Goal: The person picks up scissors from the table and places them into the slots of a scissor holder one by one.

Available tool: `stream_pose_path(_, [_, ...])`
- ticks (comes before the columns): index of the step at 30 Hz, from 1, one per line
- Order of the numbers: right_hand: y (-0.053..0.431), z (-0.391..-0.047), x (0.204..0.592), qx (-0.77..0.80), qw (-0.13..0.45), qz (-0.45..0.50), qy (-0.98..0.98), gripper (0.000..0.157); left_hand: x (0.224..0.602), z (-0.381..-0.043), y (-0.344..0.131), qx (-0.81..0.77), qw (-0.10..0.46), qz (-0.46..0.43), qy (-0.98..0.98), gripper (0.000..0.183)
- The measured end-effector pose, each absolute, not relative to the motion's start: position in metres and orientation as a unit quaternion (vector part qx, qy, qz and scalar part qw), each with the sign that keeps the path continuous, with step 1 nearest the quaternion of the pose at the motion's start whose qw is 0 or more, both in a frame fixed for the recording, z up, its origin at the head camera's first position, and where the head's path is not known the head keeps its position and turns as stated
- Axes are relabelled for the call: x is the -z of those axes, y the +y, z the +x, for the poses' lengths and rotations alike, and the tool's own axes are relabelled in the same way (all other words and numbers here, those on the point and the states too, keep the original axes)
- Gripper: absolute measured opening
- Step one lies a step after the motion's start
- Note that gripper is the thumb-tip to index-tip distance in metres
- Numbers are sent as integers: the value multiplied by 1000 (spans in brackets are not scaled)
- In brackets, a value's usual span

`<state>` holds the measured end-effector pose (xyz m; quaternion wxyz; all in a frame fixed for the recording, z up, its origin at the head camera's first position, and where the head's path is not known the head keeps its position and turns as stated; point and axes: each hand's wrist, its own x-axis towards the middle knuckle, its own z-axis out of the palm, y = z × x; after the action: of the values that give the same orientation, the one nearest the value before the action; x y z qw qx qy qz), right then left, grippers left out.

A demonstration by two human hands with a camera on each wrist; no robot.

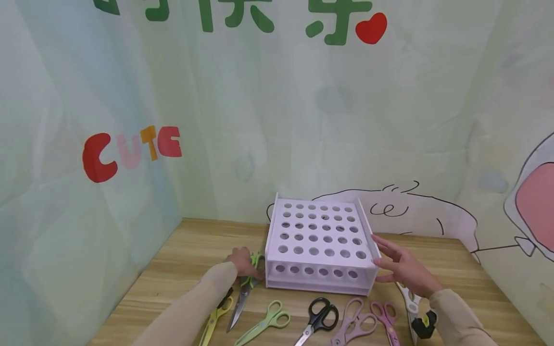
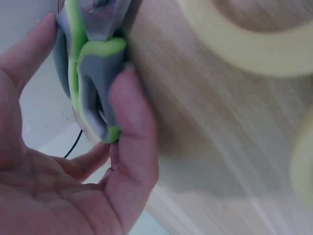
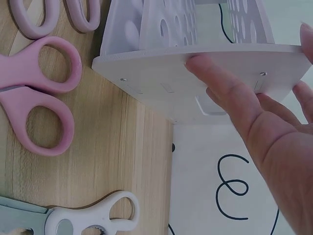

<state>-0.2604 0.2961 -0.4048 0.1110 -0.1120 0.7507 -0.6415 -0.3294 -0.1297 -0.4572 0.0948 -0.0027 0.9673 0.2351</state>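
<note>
A white rack [image 1: 318, 259] with rows of round holes stands on the wooden table. At its left side my left hand [image 1: 240, 262] holds scissors with green and grey handles [image 1: 255, 281]. Their blades slant toward the front. In the left wrist view, fingers and thumb lie on both sides of the scissors' handle [image 2: 100, 73]. On the other side, my right hand [image 1: 409, 270] has its fingers stretched out against the rack's right panel. The right wrist view shows a fingertip at the edge of that panel [image 3: 161, 81].
In front of the rack lie yellow scissors [image 1: 212, 322], light green scissors [image 1: 261, 325], black-handled scissors [image 1: 318, 321], mauve scissors [image 1: 352, 324] and pink scissors [image 1: 386, 319]. White-handled scissors [image 1: 409, 300] and a black object [image 1: 423, 326] lie by the right wrist. A printed cloth [image 1: 329, 120] hangs behind.
</note>
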Motion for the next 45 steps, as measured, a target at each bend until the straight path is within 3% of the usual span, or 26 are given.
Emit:
stream_pose_path(8, [295,-261,406,643,113,-121,747,75,461,-333,-131,-238,91,-5,967,70])
stream_pose_path(16, [297,-263,409,631,110,-116,759,74,464,-334,-138,-288,101,0,952,76])
stream_pose_path(26, [297,-263,404,637,115,-114,754,76,451,-329,-145,-446,151,-38,881,66])
stream_pose_path(33, [294,-263,400,636,120,-107,754,75,445,-328,-152,-468,134,-22,873,49])
stream_pose_path(45, [298,-260,407,654,116,-113,739,75,424,-332,-156,-566,108,5,817,54])
